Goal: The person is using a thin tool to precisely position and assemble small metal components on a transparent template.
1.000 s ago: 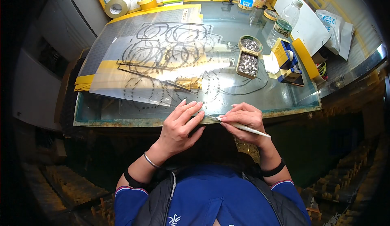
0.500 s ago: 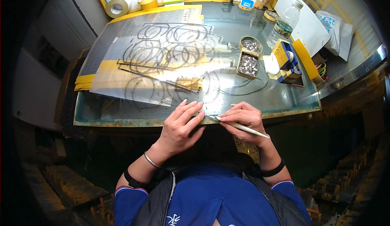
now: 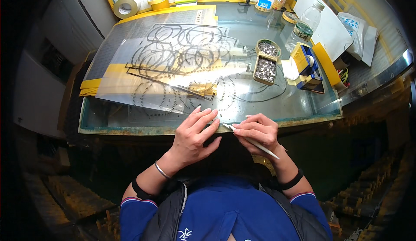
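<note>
My right hand pinches a slim white pen-shaped tool at the near edge of the glass-topped table. The tool's narrow tip points forward and left, close to the edge; its exact kind is too small to make out. My left hand is open, fingers stretched over the near edge of a clear sheet printed with dotted rings, thumb held apart. A short gap separates my left fingertips from the tool's tip. Further in lies a larger translucent sheet with black curved lines.
Two small containers of tiny shiny pieces stand right of the sheets. Beside them sits a blue and yellow tape dispenser. A clear bottle and jar stand behind. Tape rolls line the back left, near the glass table's far edge.
The white tool's rear end has swung down and to the left as my right hand turned slightly. My left hand is nearly still, its thumb moved a little to the right.
</note>
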The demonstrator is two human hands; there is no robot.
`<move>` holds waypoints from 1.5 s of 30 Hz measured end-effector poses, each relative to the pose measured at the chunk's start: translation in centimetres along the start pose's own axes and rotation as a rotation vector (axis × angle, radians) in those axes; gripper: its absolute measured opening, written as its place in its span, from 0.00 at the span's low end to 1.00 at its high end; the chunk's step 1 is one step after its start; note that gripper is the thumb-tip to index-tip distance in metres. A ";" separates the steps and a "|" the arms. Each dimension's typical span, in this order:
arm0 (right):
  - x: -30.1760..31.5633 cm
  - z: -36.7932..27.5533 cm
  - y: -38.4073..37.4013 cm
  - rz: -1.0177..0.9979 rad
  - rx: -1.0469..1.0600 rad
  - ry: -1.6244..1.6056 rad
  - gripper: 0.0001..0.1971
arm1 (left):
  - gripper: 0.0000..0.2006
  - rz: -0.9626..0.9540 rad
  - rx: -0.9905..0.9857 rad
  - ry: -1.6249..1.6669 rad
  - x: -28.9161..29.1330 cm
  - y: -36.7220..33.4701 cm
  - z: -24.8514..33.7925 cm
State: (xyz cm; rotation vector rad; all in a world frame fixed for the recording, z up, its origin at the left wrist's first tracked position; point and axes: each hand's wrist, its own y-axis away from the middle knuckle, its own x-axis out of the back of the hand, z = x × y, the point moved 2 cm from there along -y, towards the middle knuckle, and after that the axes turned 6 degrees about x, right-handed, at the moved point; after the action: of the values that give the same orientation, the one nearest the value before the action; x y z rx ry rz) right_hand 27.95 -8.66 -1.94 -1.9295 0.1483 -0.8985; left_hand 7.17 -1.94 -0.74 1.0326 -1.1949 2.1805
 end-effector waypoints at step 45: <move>-2.1 0.4 -2.1 0.023 -0.377 0.125 0.07 | 0.05 -0.096 0.097 0.077 -0.5 -3.4 0.7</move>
State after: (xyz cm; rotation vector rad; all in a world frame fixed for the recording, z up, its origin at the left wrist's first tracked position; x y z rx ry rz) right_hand 26.15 -6.37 -1.43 -2.2097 0.4390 -1.0324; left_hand 10.10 -0.75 0.90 1.0132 -0.9936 2.2001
